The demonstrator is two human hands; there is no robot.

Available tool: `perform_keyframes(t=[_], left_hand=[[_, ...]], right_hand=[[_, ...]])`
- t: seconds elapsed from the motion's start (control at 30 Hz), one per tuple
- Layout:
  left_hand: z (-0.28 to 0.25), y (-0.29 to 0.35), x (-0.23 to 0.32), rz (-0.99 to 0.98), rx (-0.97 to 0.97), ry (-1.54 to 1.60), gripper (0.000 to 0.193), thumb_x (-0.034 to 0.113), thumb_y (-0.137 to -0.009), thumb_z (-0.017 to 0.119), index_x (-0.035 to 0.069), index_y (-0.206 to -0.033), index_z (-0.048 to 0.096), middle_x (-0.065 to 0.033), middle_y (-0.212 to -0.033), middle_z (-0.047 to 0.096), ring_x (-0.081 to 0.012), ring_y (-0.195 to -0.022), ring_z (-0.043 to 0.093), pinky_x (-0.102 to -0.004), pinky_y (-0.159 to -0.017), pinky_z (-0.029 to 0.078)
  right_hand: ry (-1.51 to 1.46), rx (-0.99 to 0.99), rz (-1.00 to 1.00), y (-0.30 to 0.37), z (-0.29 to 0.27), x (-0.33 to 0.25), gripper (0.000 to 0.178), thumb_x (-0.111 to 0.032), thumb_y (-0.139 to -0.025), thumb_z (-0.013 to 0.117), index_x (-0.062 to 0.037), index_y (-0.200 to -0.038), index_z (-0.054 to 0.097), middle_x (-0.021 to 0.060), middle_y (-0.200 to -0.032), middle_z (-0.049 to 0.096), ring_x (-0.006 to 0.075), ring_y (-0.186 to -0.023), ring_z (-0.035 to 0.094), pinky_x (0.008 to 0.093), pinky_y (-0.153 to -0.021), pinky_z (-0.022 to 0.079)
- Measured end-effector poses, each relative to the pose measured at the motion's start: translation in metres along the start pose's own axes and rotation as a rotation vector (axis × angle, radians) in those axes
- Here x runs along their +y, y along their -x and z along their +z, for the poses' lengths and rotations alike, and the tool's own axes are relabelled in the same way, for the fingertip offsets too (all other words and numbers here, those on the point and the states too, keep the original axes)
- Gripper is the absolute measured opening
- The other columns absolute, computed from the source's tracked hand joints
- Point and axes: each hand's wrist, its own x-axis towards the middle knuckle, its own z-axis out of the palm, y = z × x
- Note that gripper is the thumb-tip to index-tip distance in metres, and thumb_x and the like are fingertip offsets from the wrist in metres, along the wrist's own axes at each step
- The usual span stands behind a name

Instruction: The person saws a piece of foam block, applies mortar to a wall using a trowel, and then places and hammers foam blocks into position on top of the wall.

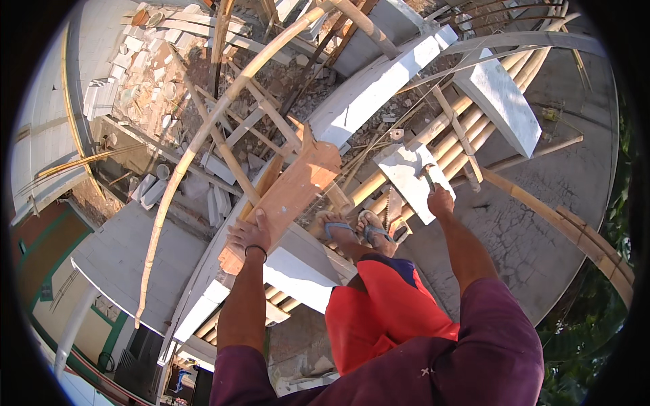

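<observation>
My left hand lies with its fingers spread on the near end of a thick reddish-brown wooden beam. The beam rests across a white block wall and is split at its far end. My right hand is closed around a hammer, its head over a white block; the small tool is partly hidden by my fingers. The block sits on bamboo poles. Between it and my sandalled feet is a toothed blade like a handsaw's.
A long curved bamboo pole crosses at the left, in front of other props. Below lie rubble and broken blocks. A large white block rests on the poles at the right, above a grey slab. The wall top runs diagonally.
</observation>
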Motion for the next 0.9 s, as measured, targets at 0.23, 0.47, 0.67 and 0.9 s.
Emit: perform_keyframes(t=[0.23,0.47,0.67,0.9], left_hand=[[0.002,-0.004,-0.002,-0.01,0.004,-0.037,0.108,0.084,-0.089,0.029,0.004,-0.16,0.013,-0.032,-0.163,0.002,-0.0536,-0.15,-0.005,-0.0613,-0.121,-0.002],[-0.003,0.001,0.003,-0.012,-0.011,-0.022,0.107,0.083,-0.089,0.031,0.004,-0.16,0.013,-0.0321,-0.163,0.001,-0.0535,-0.15,-0.005,-0.0608,-0.121,-0.002],[-0.002,0.003,0.004,-0.016,-0.005,-0.01,0.107,0.083,-0.089,0.033,0.004,-0.16,0.013,-0.0328,-0.163,0.001,-0.0538,-0.15,-0.005,-0.0616,-0.121,-0.001],[-0.002,0.001,0.002,-0.011,-0.003,-0.006,0.108,0.083,-0.089,0.032,0.005,-0.16,0.011,-0.0324,-0.163,-0.001,-0.0533,-0.15,-0.007,-0.0628,-0.121,0.0]], right_hand=[[0.033,-0.025,-0.031,-0.011,-0.005,0.006,0.035,-0.023,-0.095,0.053,-0.0042,-0.124,0.06,0.0254,-0.116,0.068,0.0417,-0.112,0.064,0.0504,-0.097,0.05],[0.043,-0.029,-0.067,-0.008,-0.011,0.007,0.035,-0.022,-0.095,0.052,-0.0057,-0.125,0.061,0.0259,-0.116,0.067,0.0426,-0.112,0.064,0.0519,-0.097,0.05],[0.045,-0.023,-0.099,-0.015,-0.014,0.008,0.035,-0.021,-0.094,0.055,-0.004,-0.124,0.062,0.026,-0.114,0.067,0.0421,-0.111,0.064,0.0516,-0.095,0.051],[0.089,-0.063,-0.074,-0.013,-0.016,0.009,0.04,-0.024,-0.094,0.054,-0.006,-0.13,0.06,0.0285,-0.12,0.065,0.0437,-0.115,0.061,0.0516,-0.099,0.049]])
